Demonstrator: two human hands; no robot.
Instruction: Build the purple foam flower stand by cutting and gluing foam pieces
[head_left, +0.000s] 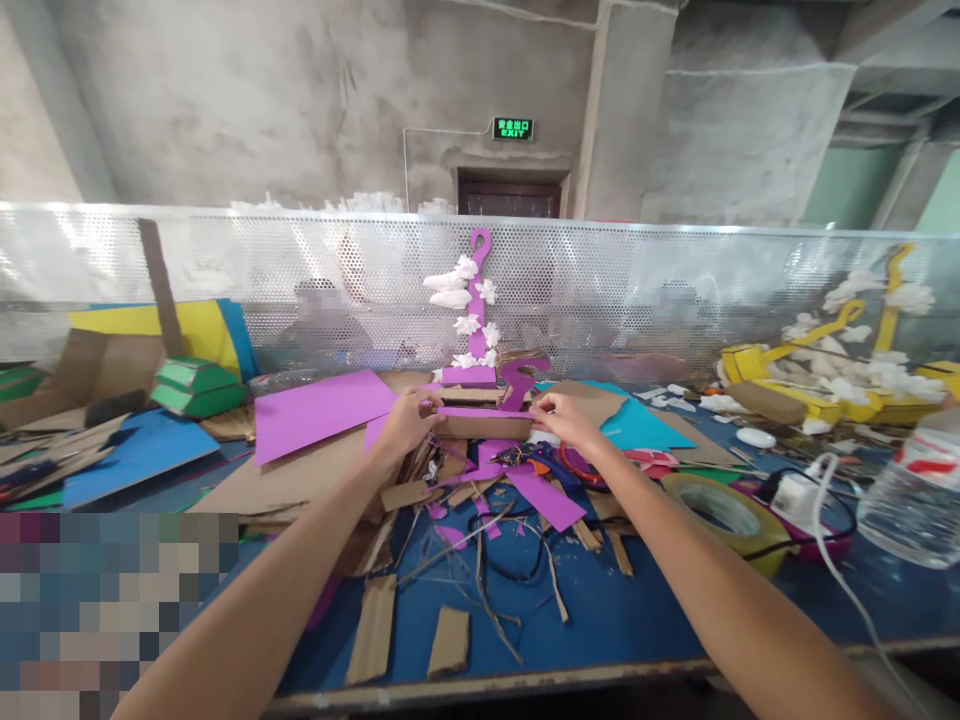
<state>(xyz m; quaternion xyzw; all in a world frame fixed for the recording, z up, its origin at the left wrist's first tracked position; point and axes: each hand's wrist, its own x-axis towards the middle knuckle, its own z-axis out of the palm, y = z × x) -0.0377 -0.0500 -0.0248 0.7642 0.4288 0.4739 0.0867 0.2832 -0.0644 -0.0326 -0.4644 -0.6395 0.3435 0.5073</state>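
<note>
A long, flat brown cardboard strip topped with purple paper (pixel 484 420) lies crosswise near the middle of the blue worktop (pixel 615 610), toward its far edge, its long axis running left to right across the person's view. The left hand (pixel 409 420) has its grip closed on the strip's left end, fingertips pinched over the top edge, and the right hand (pixel 566 418) has its grip closed on the right end in the same way, so the piece spans the gap between the two hands and each hand is about equally near its own end. Both arms reach forward and inward, meeting at the strip. Just behind the strip, touching or nearly touching its far side, stands a tall purple paper upright with white paper flowers (pixel 474 310) on a small purple base; whether the strip is joined to that base I cannot tell. Loose brown cardboard offcuts (pixel 375 625) lie on the near side of the worktop, a large purple paper sheet (pixel 319 412) lies to the left of the left hand, and a wide roll of yellow tape (pixel 724 515) sits to the right, near the right forearm.
</note>
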